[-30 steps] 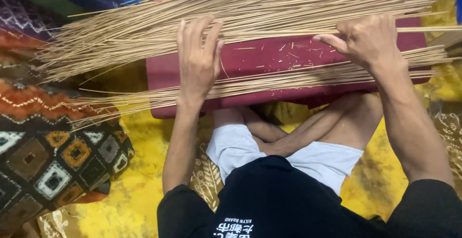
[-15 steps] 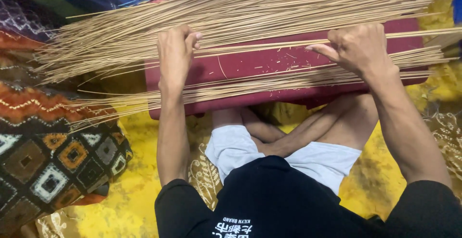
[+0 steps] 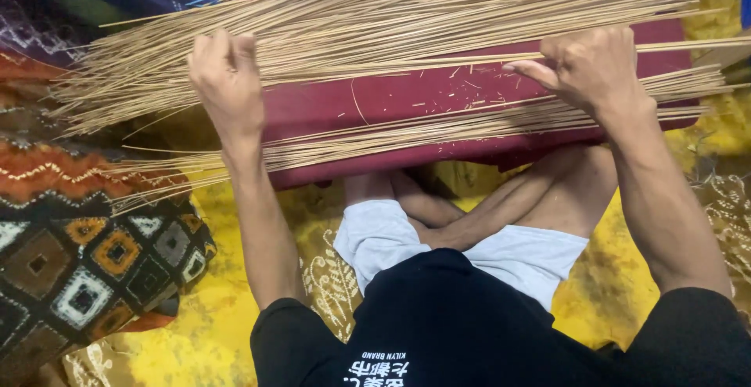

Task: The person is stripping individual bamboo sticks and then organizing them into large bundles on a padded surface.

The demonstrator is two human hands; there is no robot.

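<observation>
Lying under both hands (image 3: 227, 82) (image 3: 587, 66) — thin sticks (image 3: 407, 19) on maroon board (image 3: 407, 101).

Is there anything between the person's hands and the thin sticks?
No, nothing visible is in the way. The left hand rests right on the big pile of thin sticks, fingers curled into it. The right hand pinches a few sticks over the dark red board. Both hands are bare and touch the sticks directly.
</observation>
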